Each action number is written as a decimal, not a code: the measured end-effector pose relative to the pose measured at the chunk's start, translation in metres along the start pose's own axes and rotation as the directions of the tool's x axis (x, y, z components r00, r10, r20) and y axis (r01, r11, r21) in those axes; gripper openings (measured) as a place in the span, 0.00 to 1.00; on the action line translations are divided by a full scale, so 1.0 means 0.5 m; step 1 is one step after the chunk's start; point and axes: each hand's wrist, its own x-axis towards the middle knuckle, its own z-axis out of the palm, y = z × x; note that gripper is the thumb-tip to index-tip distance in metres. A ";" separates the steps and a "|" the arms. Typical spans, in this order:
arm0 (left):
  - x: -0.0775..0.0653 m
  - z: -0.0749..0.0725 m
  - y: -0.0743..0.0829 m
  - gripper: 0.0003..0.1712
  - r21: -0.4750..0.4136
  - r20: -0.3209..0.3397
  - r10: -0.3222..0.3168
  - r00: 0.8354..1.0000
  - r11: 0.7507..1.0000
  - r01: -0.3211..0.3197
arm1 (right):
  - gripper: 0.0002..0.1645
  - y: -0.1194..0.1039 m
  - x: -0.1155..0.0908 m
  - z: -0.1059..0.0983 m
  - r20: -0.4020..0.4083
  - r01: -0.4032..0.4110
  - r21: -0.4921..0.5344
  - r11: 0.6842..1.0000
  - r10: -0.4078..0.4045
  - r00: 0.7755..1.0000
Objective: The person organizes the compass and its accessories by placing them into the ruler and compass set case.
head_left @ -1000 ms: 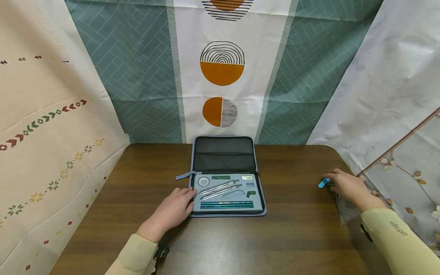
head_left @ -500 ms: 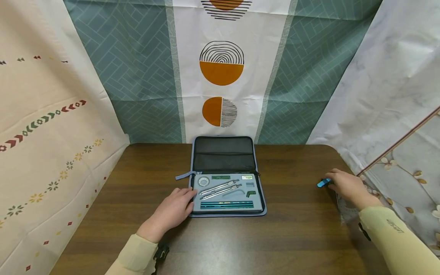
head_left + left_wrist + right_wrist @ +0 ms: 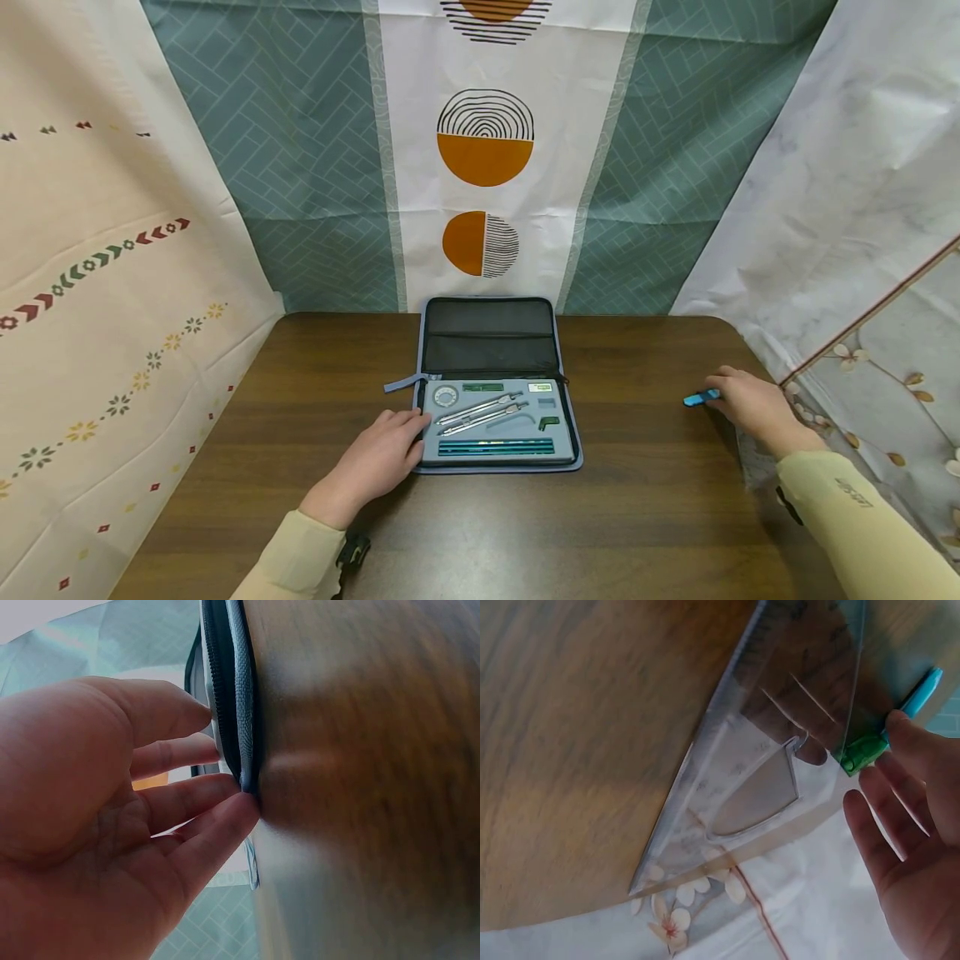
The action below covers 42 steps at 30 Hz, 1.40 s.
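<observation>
In the head view, an open blue zip case lies at the middle of the table. Its grey tray carries two silver compasses, teal pencils, a white eraser and small green pieces. My left hand rests at the case's near left corner; in the left wrist view its thumb and fingertips touch the zipped edge. At the table's right side my right hand pinches a slim blue-and-green stick-like piece. The right wrist view shows its green end by the thumb. The other fingers are spread loosely.
A clear plastic set square lies at the table's right edge, beside the right hand. The brown wooden table meets hanging cloths at the back and both sides. A blue zip strap sticks out left of the case.
The blue-and-green piece has shifted left and swung to lie more level, with more of its blue end showing. My right hand has come slightly left; the left hand and the case have stayed put.
</observation>
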 end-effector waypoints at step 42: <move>-0.001 0.002 -0.001 0.23 0.010 -0.019 0.020 1.000 1.000 -0.019 | 0.11 -0.237 0.128 0.008 -0.186 0.235 0.068 0.970 -0.219 0.958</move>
